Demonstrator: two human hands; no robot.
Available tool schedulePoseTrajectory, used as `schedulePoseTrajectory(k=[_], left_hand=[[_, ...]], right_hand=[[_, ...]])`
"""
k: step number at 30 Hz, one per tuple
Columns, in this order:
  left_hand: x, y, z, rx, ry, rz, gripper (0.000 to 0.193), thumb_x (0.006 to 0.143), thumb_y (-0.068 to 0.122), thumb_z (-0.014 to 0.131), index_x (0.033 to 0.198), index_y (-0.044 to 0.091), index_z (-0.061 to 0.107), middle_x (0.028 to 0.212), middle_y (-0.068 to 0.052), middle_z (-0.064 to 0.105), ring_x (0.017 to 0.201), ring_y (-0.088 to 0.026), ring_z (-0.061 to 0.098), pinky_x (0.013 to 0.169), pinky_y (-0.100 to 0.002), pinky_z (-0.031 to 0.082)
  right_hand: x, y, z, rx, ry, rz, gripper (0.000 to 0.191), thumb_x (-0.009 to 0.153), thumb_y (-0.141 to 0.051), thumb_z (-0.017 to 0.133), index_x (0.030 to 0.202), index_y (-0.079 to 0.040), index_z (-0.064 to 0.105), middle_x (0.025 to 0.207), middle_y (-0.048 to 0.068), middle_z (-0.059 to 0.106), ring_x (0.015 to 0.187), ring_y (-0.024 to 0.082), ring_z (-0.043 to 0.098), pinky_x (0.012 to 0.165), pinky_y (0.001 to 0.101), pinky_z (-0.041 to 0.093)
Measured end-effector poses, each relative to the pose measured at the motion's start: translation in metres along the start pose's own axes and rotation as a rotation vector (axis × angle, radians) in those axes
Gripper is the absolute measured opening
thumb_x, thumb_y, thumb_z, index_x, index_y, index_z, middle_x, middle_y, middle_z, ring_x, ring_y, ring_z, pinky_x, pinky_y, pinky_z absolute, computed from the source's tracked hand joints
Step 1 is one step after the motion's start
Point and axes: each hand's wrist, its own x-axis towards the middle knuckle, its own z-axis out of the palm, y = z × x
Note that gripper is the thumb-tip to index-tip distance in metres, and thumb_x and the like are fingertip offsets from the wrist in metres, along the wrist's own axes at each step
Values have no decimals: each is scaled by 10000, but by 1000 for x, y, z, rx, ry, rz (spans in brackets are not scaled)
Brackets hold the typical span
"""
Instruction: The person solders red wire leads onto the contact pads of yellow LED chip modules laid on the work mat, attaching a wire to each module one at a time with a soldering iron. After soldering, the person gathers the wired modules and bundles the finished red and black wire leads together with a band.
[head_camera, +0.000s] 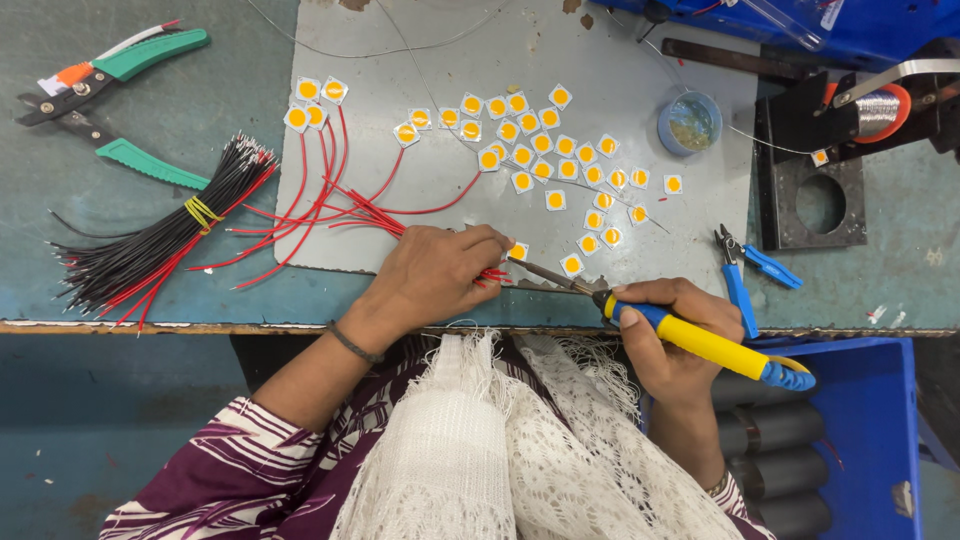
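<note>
Lower centre of frame: right hand (672, 330) grips a yellow-and-blue soldering iron (700, 342), fingers wrapped around the handle, tip aimed left at a small LED chip (518, 251) at the grey work plate (620, 60) near edge. Left hand (435, 275) is curled shut, pinching red wires (370, 212) against that chip.

Progress, judged: 4 chips in the upper left of the plate, plus 1 or 2 more, already carry red leads (308, 90). About 30 loose chips (545, 150) in mid plate show no wire, so most work looks left. Bundle of black and red wires (160, 245), tied with a yellow band, lies at left, unused.

Blue cutters (745, 270) sit right of the plate. Farther up: green-handled stripper (110, 100) upper left, a round blue tin (690, 122) holding yellowish paste, no label readable, and a solder spool (875, 110) on a black stand upper right. Blue bin (860, 420) lower right holds dark tubes. No signs or packages are legible.
</note>
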Motion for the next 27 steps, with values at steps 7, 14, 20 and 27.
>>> schedulePoseTrajectory(k=[7,14,20,27], left_hand=[[0,0,0,9,9,-2,266,800,240,770,1003,72,727,1055,2,715,710,-241,696,567,-393,522],[0,1,0,11,9,-4,270,798,238,769,1011,77,726,1054,4,714,712,-241,694,569,-395,520],[-1,1,0,1,9,-7,253,798,231,766,996,80,722,1057,9,714,713,-236,694,570,-393,518],[0,0,0,-7,10,0,246,802,225,765,994,77,725,1070,14,719,726,-235,698,571,-384,518]], right_hand=[[2,-2,0,-9,-12,-3,157,853,-62,700,970,33,741,836,69,736,639,74,602,615,193,434],[1,-3,-3,6,-2,-34,154,866,-76,711,977,26,741,859,79,741,634,78,632,597,175,452],[-1,-2,-4,12,-6,-15,163,879,-94,714,990,23,741,852,78,741,652,77,636,617,177,457],[1,-1,-1,23,-8,-22,151,884,-85,714,983,27,737,868,72,739,626,65,624,590,167,445]])
